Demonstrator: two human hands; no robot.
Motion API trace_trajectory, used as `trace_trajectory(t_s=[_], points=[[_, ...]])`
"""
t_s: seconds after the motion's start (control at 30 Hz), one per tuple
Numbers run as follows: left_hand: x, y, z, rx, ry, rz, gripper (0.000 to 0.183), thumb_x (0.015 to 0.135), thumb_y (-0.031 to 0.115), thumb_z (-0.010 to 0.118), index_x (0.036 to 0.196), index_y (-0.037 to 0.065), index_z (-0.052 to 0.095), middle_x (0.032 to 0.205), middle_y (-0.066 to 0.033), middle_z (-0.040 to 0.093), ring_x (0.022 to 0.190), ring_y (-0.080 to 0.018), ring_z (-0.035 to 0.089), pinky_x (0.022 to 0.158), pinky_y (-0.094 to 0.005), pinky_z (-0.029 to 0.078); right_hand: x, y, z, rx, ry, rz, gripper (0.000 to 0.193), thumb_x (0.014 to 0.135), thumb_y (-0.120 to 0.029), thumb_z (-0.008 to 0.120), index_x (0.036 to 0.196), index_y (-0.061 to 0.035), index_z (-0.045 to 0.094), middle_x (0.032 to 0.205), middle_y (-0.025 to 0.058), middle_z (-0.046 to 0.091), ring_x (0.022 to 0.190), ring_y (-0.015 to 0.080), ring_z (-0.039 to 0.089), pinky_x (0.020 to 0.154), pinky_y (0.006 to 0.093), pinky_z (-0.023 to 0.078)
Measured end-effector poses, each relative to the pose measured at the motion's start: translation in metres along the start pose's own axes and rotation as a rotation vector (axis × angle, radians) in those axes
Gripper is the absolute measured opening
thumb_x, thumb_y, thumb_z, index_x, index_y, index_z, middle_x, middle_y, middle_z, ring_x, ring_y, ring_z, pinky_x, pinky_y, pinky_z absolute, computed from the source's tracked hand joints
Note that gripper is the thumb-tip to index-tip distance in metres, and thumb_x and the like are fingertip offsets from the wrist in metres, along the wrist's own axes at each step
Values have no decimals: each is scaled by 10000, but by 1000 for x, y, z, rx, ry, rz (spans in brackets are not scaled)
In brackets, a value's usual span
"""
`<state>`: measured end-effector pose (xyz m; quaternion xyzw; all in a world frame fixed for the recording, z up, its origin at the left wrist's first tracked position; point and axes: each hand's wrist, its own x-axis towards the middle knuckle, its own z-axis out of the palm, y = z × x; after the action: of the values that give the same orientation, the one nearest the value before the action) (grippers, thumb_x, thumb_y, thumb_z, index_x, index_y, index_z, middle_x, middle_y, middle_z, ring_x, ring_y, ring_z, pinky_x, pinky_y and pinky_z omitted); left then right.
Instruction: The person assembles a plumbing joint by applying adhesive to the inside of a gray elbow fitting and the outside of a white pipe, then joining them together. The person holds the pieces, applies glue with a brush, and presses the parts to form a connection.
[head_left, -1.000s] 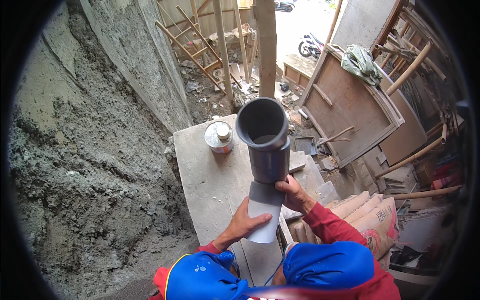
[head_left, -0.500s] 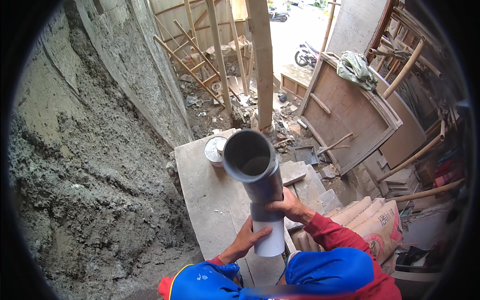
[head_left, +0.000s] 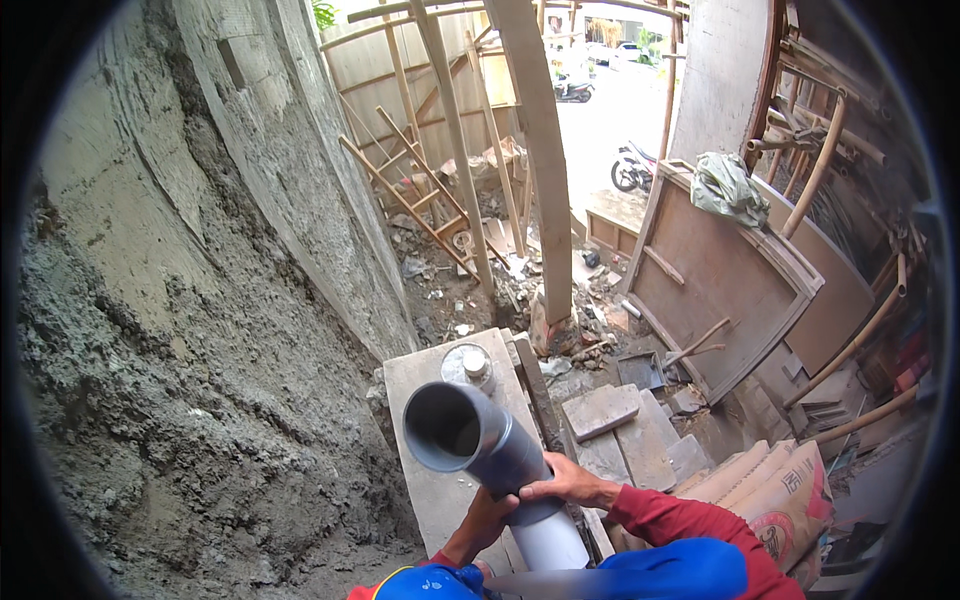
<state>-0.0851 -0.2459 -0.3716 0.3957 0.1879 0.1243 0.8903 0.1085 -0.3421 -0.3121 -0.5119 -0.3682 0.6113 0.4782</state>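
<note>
The person is holding a grey pipe (head_left: 490,450) upright in front of the chest, its wide open socket end tilting up toward the camera. The right hand (head_left: 560,485) is wrapping over the pipe from the right, where the grey socket meets a paler, whitish length (head_left: 553,540) running down below. The left hand (head_left: 487,520) is cupping the same joint from the left and underneath. Both hands are closing their grip around the pipe, fingers curled on it and not spread.

Judging by how things are lying, the socket piece is already sitting on the pale length, and the hands are pressing or turning at the joint. Whether the joint is fully seated I cannot tell, since the fingers are covering the seam. The pipe is not resting on anything but the hands.

Just beyond it a flat grey slab is serving as a counter (head_left: 425,375), bare and dusty, carrying a small round can (head_left: 468,367) with a little cap on its lid.

The room is an unfinished building site: a rough, wet-looking plastered wall (head_left: 190,330) is rising on the left, timber props (head_left: 540,170) are leaning in the middle, rubble is lying on the ground, a wooden panel (head_left: 730,290) is standing on the right, and sacks (head_left: 770,495) are stacking up by the person's right elbow.
</note>
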Motion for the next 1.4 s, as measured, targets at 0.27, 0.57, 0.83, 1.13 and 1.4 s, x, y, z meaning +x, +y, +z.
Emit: trace_trajectory(t_s=[0.27, 0.57, 0.83, 1.13, 1.4], points=[[-5, 16, 2, 22, 70, 173, 812, 890, 310, 823, 1521, 11, 409, 1421, -108, 562, 1322, -247, 572, 1141, -402, 467, 7, 3, 10, -124, 64, -90, 883, 939, -536, 754, 1573, -25, 413, 1479, 211, 549, 1370, 277, 527, 1153, 399, 414], [-13, 53, 0, -68, 428, 435, 549, 859, 170, 854, 1316, 10, 596, 1186, -70, 672, 1093, -202, 658, 1002, -371, 518, -8, 15, 17, -108, -94, 76, 841, 961, -567, 713, 1561, -51, 427, 1360, 136, 601, 1224, 228, 589, 1035, 368, 475], [-4, 75, -5, 1, 551, 625, 566, 856, 154, 812, 1357, 33, 577, 1235, -60, 643, 1127, -208, 640, 1024, -372, 509, -22, 36, 41, 698, 34, 223, 735, 1001, -376, 724, 1577, -112, 351, 1499, 118, 471, 1374, 331, 502, 1109, 622, 468], [7, 73, -4, 32, 545, 682, 560, 867, 143, 786, 1372, 29, 570, 1264, -63, 632, 1144, -198, 624, 1048, -374, 484, -18, 21, 60, 758, 191, 98, 724, 935, -286, 790, 1473, -128, 331, 1409, 127, 456, 1252, 315, 580, 895, 590, 603], [16, 128, -41, -29, 921, 666, 639, 890, 313, 808, 1387, 16, 538, 1247, -117, 653, 1137, -248, 669, 1012, -410, 566, -22, 23, 39, -417, 501, -491, 949, 672, -175, 962, 1449, -73, 427, 1351, 168, 476, 1300, 299, 508, 1034, 417, 499]])
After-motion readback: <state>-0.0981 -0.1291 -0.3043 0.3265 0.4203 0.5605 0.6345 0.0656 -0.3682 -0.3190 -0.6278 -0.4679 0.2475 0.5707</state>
